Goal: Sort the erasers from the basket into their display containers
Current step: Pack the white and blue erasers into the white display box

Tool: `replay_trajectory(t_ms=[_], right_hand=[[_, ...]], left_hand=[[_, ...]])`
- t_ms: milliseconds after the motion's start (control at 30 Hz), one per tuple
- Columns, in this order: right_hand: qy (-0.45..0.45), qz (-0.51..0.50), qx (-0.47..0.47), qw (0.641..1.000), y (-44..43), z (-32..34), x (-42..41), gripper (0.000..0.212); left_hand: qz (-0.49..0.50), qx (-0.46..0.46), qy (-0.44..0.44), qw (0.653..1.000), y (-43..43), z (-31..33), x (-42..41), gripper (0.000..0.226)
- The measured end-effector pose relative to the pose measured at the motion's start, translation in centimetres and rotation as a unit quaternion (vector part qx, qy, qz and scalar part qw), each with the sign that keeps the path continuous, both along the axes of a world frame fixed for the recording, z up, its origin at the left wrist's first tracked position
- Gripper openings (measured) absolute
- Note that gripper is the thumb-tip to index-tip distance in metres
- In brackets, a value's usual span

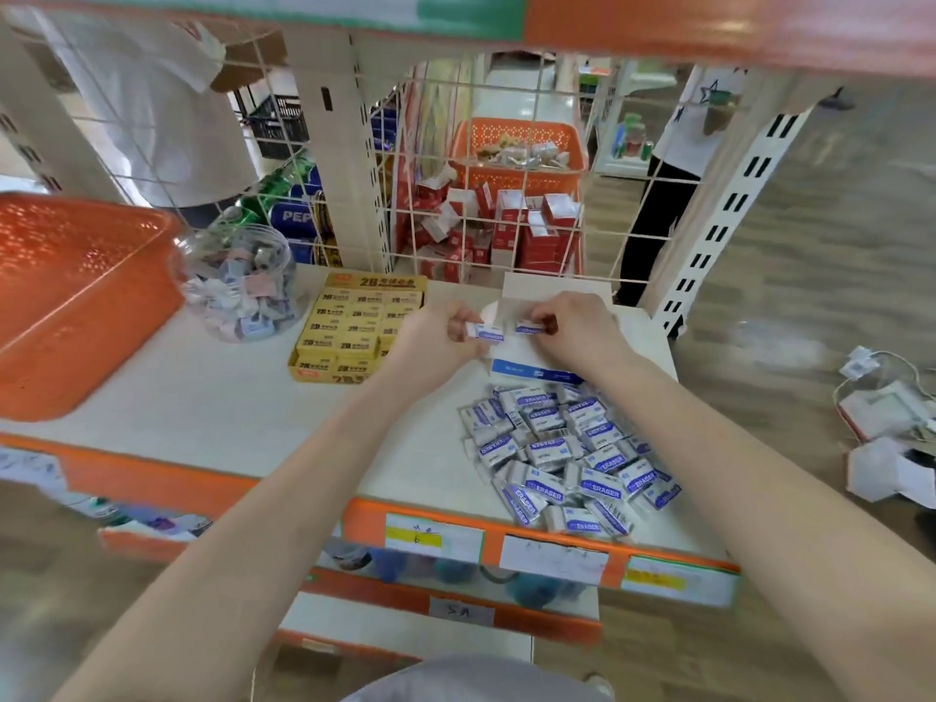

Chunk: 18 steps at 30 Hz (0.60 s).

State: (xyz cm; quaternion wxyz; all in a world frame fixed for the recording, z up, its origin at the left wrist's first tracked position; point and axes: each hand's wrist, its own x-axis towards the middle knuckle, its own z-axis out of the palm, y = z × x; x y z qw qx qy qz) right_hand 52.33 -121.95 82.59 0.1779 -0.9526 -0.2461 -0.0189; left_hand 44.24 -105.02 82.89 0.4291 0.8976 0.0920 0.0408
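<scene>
L hand (445, 330) & R hand (567, 324) each pinch an eraser (489, 332).

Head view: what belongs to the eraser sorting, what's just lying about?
Job: left hand pinching an eraser, right hand pinching another, blue eraser pile, white display box, yellow 2B box, clear jar, orange basket.
Lying about: red cartons, floor boxes.

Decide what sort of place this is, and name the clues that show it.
Most likely a stationery shop: price labels on the shelf edge, a yellow display box of 2B erasers, and a pile of wrapped erasers.
</scene>
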Motion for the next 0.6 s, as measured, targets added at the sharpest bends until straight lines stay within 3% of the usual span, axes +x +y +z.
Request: replay_trajectory(t_ms=[233,500,600], right_hand=[[0.006,-0.023,-0.015,1.0,0.4,0.2,0.2,0.018],[-0.011,-0.019,-0.052,0.998,1.0,0.4,0.1,0.021],[0.013,0.002,0.006,1.0,0.2,1.3,-0.1,0.023]], left_hand=[[-0.005,-0.017,0.008,1.0,0.1,-0.1,-0.1,0.027],[-0.024,-0.004,-0.003,1.0,0.4,0.0,-0.1,0.024],[-0.016,-0.014,-0.02,1.0,0.9,0.7,0.3,0.021]])
